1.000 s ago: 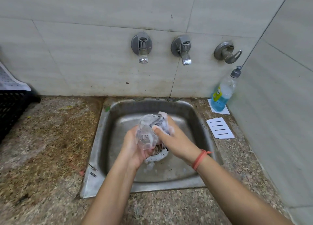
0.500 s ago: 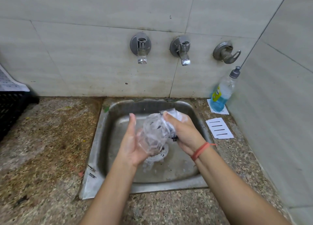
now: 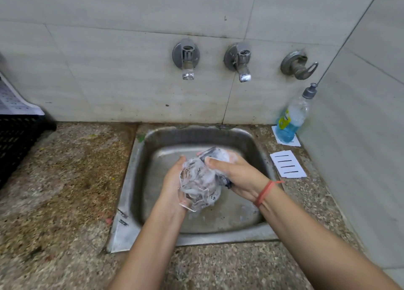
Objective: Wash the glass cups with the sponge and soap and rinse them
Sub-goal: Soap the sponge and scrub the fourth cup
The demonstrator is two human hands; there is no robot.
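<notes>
The grip of my left hand point(image 3: 172, 184) is wrapped round the clear, foam-streaked glass cup point(image 3: 196, 180), holding it from its left side. My right hand point(image 3: 238, 176) clenches the dark, lathered sponge point(image 3: 215, 155) against the cup's upper right side. Both hang over the middle of the square steel sink point(image 3: 140, 180). Half a second ago my left fingers stood straight against the glass; now they curl round it, and the cup sits lower. A clear bottle of blue soap point(image 3: 290, 121) stands on the speckled stone bench point(image 3: 65, 180) by the sink's far right corner.
</notes>
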